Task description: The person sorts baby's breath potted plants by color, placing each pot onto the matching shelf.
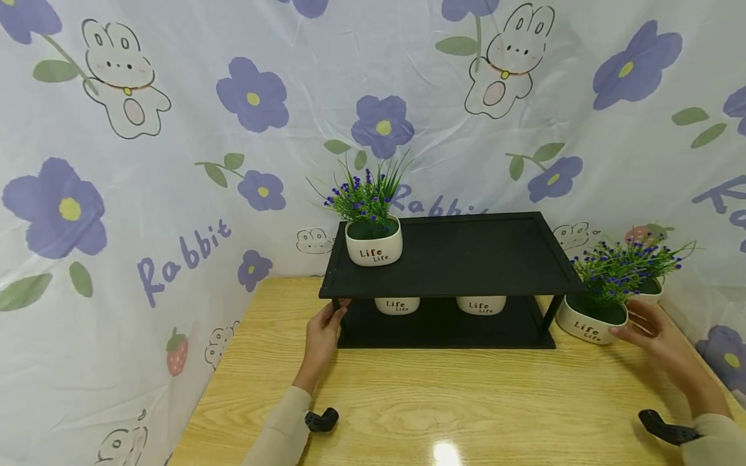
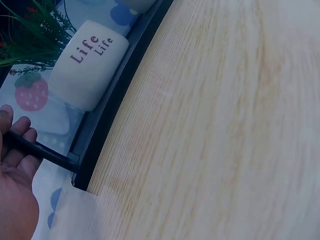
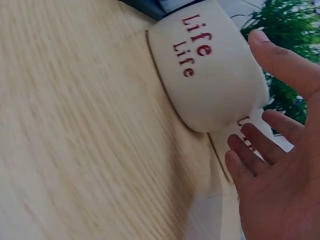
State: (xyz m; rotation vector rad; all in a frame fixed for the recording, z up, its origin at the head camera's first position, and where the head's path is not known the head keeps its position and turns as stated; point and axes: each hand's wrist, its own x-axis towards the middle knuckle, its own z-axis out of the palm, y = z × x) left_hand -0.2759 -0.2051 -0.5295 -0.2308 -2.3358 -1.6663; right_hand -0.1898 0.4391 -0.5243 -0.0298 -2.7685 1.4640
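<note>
Steadiness is probably why the left hand [image 1: 322, 331] wraps its grip round a post [image 2: 57, 158] of the black shelf [image 1: 466, 259]. The right hand [image 1: 655, 333] has a wide grip, seemingly spread to suit the pot's breadth; contact cannot be told. That white pot [image 1: 590, 325] stands on the desk [image 1: 384, 398], just beside the shelf's right end.

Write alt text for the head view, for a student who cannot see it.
A person's left hand grips the left end of a black two-tier shelf; their open right hand is beside the nearer potted plant of two on the right. Another plant stands on top, two pots below.
</note>
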